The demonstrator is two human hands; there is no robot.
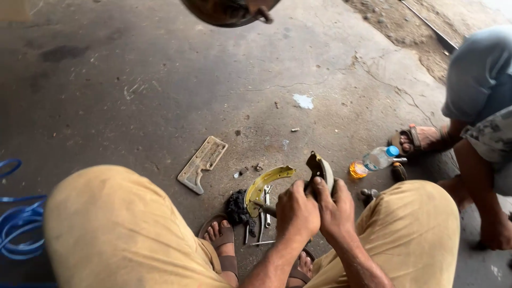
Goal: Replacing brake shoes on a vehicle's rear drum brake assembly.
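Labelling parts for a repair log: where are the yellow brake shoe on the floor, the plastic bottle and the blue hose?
yellow brake shoe [265, 183]: head view, on its curved web.
plastic bottle [376, 159]: head view, clear body.
blue hose [18, 224]: head view, coiled loops.

Both forearms enter from 6 o'clock, between bent knees. Left hand [296, 211] fisted, knuckles up, fingers curled tight. Right hand [336, 208] pressed against it at 3 o'clock, fingers wrapped closed, pointing toward 12 o'clock.
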